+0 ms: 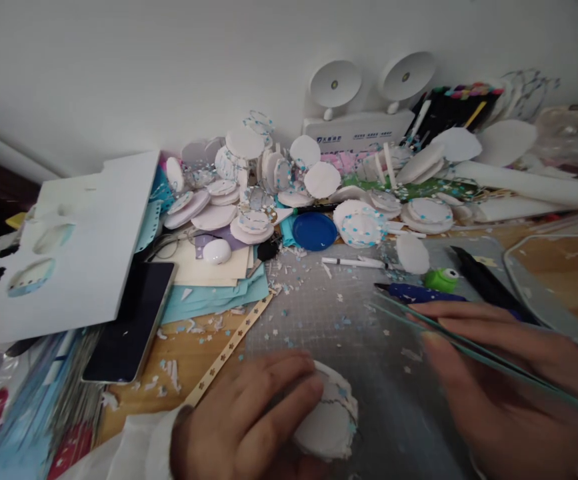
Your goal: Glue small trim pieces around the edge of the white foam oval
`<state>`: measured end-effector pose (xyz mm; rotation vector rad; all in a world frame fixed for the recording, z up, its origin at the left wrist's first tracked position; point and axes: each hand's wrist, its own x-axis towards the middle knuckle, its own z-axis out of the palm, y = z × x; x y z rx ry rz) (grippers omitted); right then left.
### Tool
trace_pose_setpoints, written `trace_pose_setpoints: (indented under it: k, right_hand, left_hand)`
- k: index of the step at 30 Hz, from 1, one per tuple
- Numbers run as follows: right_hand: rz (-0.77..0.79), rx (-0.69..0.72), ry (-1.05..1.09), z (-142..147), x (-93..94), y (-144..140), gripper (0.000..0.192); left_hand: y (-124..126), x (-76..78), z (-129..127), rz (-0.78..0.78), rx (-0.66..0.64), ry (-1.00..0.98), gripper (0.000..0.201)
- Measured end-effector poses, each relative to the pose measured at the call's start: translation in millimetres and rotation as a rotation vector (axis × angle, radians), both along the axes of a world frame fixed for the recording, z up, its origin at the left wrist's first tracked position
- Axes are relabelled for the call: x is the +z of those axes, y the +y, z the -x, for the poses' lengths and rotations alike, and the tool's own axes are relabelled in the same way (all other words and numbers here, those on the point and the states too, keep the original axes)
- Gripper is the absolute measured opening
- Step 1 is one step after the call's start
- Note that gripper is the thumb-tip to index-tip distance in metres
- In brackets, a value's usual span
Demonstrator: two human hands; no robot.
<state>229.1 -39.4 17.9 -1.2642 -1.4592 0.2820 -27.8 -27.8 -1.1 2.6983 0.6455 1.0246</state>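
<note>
I see left hand (253, 413) fingers clamped on white foam disc (329, 420), near centre | right hand (499, 380) fingers together pinching thin tweezers (469, 350), long axis pointing far-left | disc left of tips

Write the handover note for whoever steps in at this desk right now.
Left hand: fingers pressed on a white foam disc lying on the grey cutting mat.
Right hand: holds a thin clear strip, slanting over the mat.
Nearby: blue pen, green googly-eyed toy, blue lid.
Done: heap of trimmed discs by the wall.
Left: the disc in hand has blue trim only partway round.
</note>
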Motion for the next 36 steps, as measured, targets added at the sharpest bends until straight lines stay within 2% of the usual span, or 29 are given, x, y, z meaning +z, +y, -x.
trace_pose_setpoints:
  k: [7,10,16,24,29,36]
  right_hand:
    - [0.045,-0.025,-0.267,-3.3,-19.1,11.9,0.012]
    - [0.074,0.0,-0.324,-3.7,-18.8,14.3,0.007]
    - [0.094,0.07,-0.341,-5.1,-15.2,14.4,0.008]
    - [0.119,0.17,-0.322,-1.2,-25.8,15.0,0.009]
    - [0.067,0.148,-0.289,-2.7,-26.8,13.6,0.011]
    - [0.031,0.135,0.035,-0.6,-13.5,9.0,0.019]
  left_hand:
    - [5.0,0.8,-5.0,-0.027,0.0,-0.023,0.055]
    - [6.1,1.7,-5.9,-0.041,0.001,-0.02,0.056]
    - [6.7,0.5,-4.7,-0.052,-0.013,-0.026,0.054]
    - [4.9,-2.4,-4.0,-0.04,-0.042,-0.002,0.056]
    - [3.7,-2.1,-2.6,0.016,-0.05,0.031,0.062]
    - [5.3,-3.1,-2.3,0.054,-0.053,0.083,0.07]
